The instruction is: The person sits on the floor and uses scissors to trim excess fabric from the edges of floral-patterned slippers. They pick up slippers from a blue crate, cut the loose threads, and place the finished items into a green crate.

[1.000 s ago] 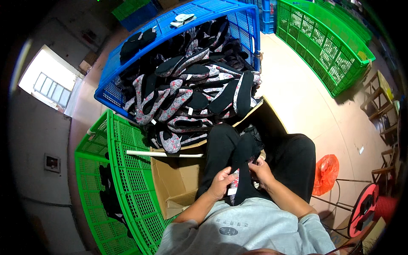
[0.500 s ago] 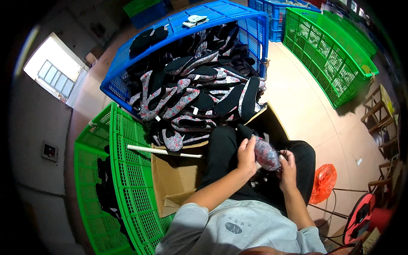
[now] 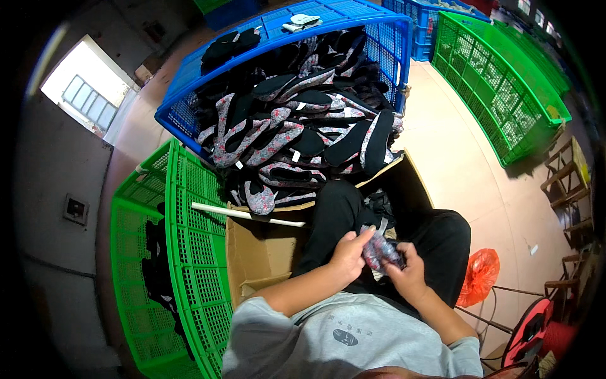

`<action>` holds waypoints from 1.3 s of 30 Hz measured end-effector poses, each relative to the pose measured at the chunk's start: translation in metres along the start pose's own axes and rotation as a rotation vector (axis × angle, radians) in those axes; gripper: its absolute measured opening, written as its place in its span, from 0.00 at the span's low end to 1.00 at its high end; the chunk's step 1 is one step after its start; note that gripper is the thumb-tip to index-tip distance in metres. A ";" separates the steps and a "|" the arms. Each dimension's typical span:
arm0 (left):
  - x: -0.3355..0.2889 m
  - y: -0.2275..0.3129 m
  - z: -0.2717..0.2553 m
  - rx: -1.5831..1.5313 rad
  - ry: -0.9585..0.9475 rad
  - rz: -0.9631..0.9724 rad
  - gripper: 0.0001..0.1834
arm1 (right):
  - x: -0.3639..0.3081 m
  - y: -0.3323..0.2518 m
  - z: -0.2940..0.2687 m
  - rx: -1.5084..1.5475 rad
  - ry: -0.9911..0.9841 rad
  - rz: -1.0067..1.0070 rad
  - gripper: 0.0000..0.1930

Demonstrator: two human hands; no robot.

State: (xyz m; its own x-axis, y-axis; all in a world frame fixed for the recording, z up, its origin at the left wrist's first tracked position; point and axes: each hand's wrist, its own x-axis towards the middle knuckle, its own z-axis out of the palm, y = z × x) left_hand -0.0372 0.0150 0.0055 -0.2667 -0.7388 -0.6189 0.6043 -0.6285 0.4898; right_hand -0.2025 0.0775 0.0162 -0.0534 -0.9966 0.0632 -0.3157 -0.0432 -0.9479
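Over my lap I hold a floral fabric slipper (image 3: 379, 251), grey with red and dark patches and bent or folded between my hands. My left hand (image 3: 351, 254) grips its left side, thumb on top. My right hand (image 3: 409, 271) is closed on its right side, with the fingers curled partly out of sight. The slipper's far end blends into dark material between my knees. Ahead of me, a pile of similar slippers (image 3: 274, 144), floral outside with black soles, spills from a blue crate (image 3: 404, 60) lying on its side.
A cardboard box (image 3: 262, 243) stands by my left knee, with a white rod (image 3: 246, 213) across its edge. Green crates (image 3: 189, 252) are at the left, another green crate (image 3: 489, 82) at the far right. A red plastic bag (image 3: 480, 276) hangs near a red-rimmed reel (image 3: 527, 331).
The slipper was rounded and stretched out; now it is lower, nearer my body and folded. My right hand has moved down and left, and my left hand slightly down and left.
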 end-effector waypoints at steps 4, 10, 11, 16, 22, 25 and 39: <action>-0.039 0.016 -0.029 0.095 0.026 -0.034 0.11 | -0.008 -0.006 0.010 -0.066 -0.217 -0.170 0.20; -0.051 0.023 -0.067 0.338 0.153 0.131 0.07 | 0.002 -0.019 0.037 -0.037 -0.399 -0.052 0.18; -0.050 0.024 -0.071 0.386 0.175 0.176 0.07 | 0.005 -0.021 0.041 -0.053 -0.410 -0.054 0.18; -0.054 0.036 -0.071 1.227 0.222 0.629 0.07 | 0.026 -0.028 0.046 -0.124 -0.480 -0.026 0.18; -0.050 0.057 -0.026 1.594 0.164 0.960 0.06 | 0.073 -0.045 0.042 -0.205 -0.474 0.004 0.17; -0.029 0.070 -0.017 1.630 0.165 0.982 0.06 | 0.089 -0.039 0.052 -0.244 -0.370 -0.036 0.16; -0.023 -0.012 -0.062 0.350 -0.115 0.335 0.17 | 0.125 0.009 0.033 0.654 -0.246 0.769 0.16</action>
State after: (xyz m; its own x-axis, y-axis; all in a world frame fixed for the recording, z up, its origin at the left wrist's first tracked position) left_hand 0.0080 0.0543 -0.0242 -0.1937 -0.9239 -0.3299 0.3881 -0.3811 0.8392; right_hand -0.1808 -0.0500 0.0050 0.1953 -0.7551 -0.6258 0.3009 0.6535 -0.6946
